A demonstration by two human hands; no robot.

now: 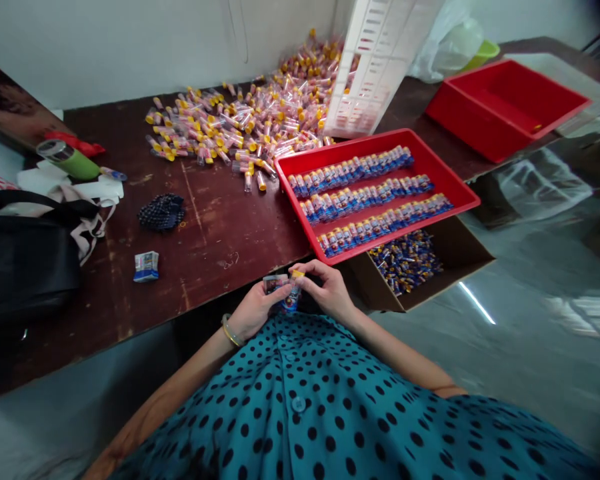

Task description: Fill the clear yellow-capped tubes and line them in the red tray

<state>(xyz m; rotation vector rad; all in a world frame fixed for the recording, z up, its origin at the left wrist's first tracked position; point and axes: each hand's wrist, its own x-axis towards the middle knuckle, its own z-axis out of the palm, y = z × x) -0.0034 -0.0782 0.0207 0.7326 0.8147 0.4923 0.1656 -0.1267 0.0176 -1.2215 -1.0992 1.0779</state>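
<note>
**Both hands on one little yellow-capped tube, table packed all around**

So the left hand (pixel 254 308) and right hand (pixel 327 288) meet just over the table edge, both pinching the same small tube (pixel 293 293), yellow cap up. The left hand also has a small printed label (pixel 275 283) clamped under its thumb. Both grips are closed on stuff, not loose.

Right beyond the hands sits a red tray (pixel 463 193) with three neat rows of labelled tubes (pixel 375 197). It hangs over the table edge and partly covers a cardboard box (pixel 460 257) below, off to the right of the grip, with a jumble of blue wrapped bits inside. Further out past the tray is a big heap of loose yellow-capped tubes (pixel 245 127), and a white slotted crate (pixel 375 60) leaning up behind it. A second red tray (pixel 505 103) sits far right.

Left of the hands: a small packet (pixel 146 266), a dark dotted cloth (pixel 163 212), a black bag (pixel 25 257) and a green can (pixel 70 160) lying down.

It's all on a scuffed dark brown wooden table (pixel 205 233) against a plain pale wall, shiny grey floor below.
</note>
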